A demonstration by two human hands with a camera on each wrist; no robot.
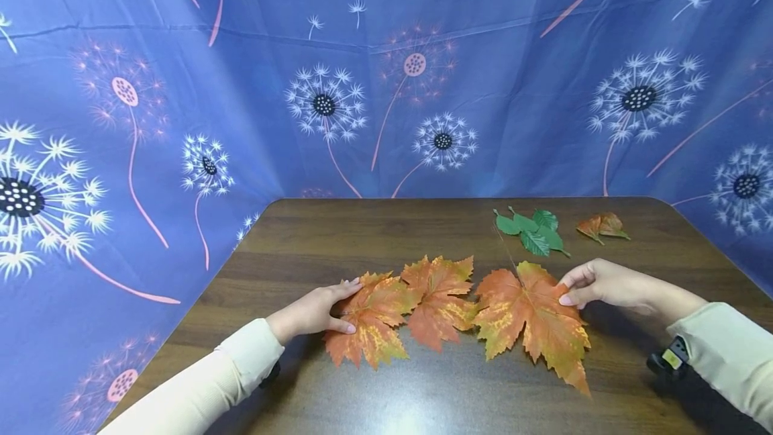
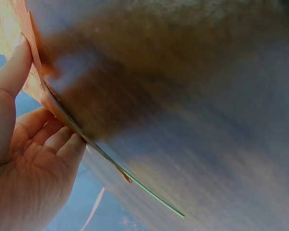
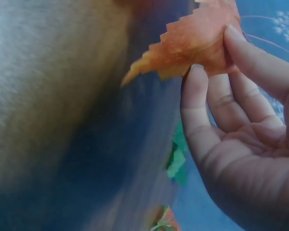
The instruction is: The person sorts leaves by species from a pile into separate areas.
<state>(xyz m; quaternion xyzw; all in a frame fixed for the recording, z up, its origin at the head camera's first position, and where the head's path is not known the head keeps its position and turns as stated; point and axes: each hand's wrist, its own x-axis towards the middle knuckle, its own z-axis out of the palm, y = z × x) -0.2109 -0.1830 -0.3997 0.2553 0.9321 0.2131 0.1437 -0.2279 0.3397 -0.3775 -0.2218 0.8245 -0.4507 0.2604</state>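
Three large orange, yellow-tinged maple leaves lie in a row across the brown wooden table in the head view. My left hand (image 1: 314, 311) rests on the left maple leaf (image 1: 377, 317), fingers and thumb spread over it; in the left wrist view that leaf shows nearly edge-on, with a thin green stem (image 2: 156, 196). Beside it, apparently touching, is the middle maple leaf (image 1: 439, 301). With thumb and fingertips my right hand (image 1: 610, 287) pinches the outer lobe of the right maple leaf (image 1: 528, 317). In the right wrist view the pinched lobe (image 3: 197, 41) is raised off the table.
A small bunch of green leaves (image 1: 534, 230) lies toward the back right of the table (image 1: 374, 233). Small orange-brown leaves (image 1: 604, 225) lie right of it. Blue cloth (image 1: 513, 52) with dandelion prints hangs behind and beside the table.
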